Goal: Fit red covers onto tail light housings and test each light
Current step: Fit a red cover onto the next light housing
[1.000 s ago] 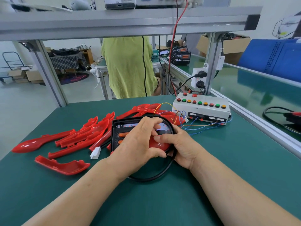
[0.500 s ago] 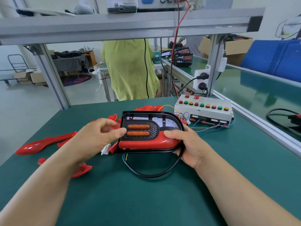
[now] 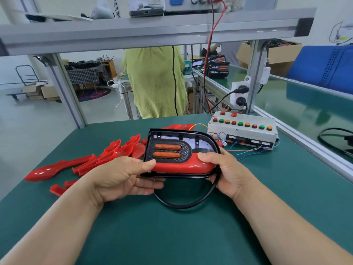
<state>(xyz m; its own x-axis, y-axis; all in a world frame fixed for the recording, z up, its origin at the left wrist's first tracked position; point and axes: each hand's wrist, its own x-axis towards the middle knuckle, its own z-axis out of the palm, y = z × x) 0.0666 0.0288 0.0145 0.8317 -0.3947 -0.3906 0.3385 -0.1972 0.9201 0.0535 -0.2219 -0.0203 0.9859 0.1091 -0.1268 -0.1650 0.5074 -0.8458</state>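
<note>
Left hand (image 3: 122, 177) and right hand (image 3: 226, 170) clasp a tail light housing (image 3: 188, 150) by its ends; the glossy red cover (image 3: 181, 166) looks stiff, light, slippery, so hold the rim.

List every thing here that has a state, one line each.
tail light housing: held up at both ends, tilted toward the camera
red cover: seated on the housing's lower part
left hand: grips the housing's left end
right hand: grips its right end
spare covers: loose, piled on the mat
black cable: looped below the housing
test box: wires attached
</note>
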